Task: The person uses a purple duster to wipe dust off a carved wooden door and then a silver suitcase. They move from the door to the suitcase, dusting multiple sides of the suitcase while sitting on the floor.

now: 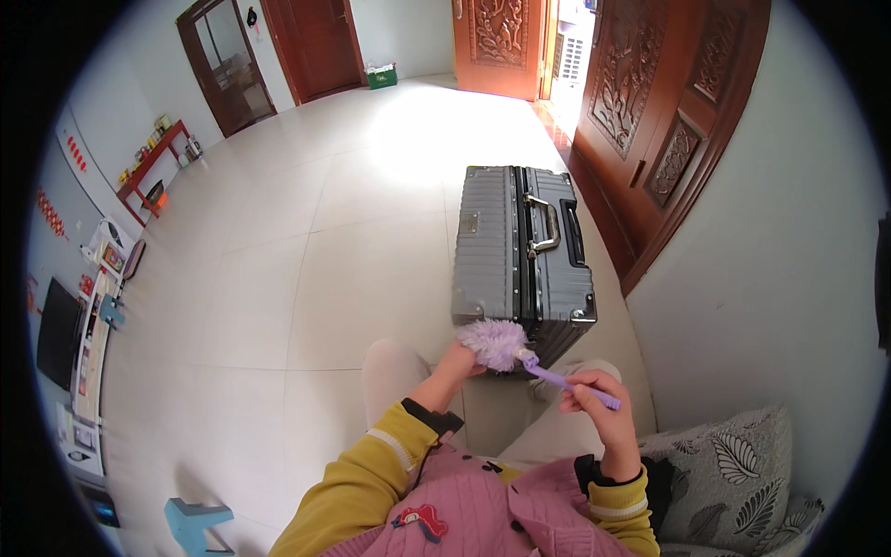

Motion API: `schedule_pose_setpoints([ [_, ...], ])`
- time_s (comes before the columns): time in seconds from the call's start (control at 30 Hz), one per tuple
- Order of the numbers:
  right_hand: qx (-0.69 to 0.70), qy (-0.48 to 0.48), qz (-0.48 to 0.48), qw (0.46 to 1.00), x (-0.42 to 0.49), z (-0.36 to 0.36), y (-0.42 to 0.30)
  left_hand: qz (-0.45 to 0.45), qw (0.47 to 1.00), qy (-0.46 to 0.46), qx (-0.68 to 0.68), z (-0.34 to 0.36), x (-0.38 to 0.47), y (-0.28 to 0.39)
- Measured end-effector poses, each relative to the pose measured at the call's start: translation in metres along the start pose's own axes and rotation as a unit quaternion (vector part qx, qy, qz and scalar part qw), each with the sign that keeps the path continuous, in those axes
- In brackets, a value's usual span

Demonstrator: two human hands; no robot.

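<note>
In front of my knees a grey ribbed hard-shell suitcase (pixel 491 244) stands on the floor, its metal carry handle (pixel 550 223) on top. My right hand (pixel 604 404) grips the purple plastic handle (pixel 557 378) of a duster between thumb and fingers. The duster's fluffy lilac head (pixel 493 343) is at the suitcase's near end, overlapping its lower corner. My left hand (pixel 459 367) is right beside the fluffy head. Most of its fingers are hidden behind the fibres, so I cannot tell whether it holds the head or only touches it.
A cushion with leaf patterns (pixel 731 473) lies at my right, by the wall. Carved wooden doors (pixel 626 104) stand at the far right. A blue plastic stool (pixel 195 526) is at the lower left. A red shelf (pixel 154 163) and a television (pixel 59 334) line the left wall.
</note>
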State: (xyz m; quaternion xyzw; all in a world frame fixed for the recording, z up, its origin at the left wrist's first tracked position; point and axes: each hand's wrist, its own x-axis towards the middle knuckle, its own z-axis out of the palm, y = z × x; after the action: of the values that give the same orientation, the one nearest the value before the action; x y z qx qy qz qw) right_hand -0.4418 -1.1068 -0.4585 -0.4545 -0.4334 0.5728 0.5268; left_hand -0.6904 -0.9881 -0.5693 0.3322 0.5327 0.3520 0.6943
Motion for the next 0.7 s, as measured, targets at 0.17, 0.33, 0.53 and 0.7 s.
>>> schedule_pose_setpoints([
  [0.17, -0.052, 0.014, -0.057, 0.997, 0.001, 0.007, 0.005, 0.002, 1.0, 0.006, 0.007, -0.011, 0.002, -0.004],
  [0.33, -0.195, -0.01, -0.137, 0.971, 0.005, 0.021, 0.023, -0.011, 0.999, 0.038, 0.011, -0.02, 0.008, -0.015],
  [0.53, -0.347, -0.044, -0.169, 0.921, 0.016, 0.044, 0.041, -0.051, 0.99, 0.125, 0.029, -0.031, 0.016, -0.028],
  [0.7, -0.209, -0.013, -0.126, 0.97, 0.005, 0.035, 0.012, -0.05, 0.993, 0.102, 0.018, -0.037, 0.014, -0.022],
])
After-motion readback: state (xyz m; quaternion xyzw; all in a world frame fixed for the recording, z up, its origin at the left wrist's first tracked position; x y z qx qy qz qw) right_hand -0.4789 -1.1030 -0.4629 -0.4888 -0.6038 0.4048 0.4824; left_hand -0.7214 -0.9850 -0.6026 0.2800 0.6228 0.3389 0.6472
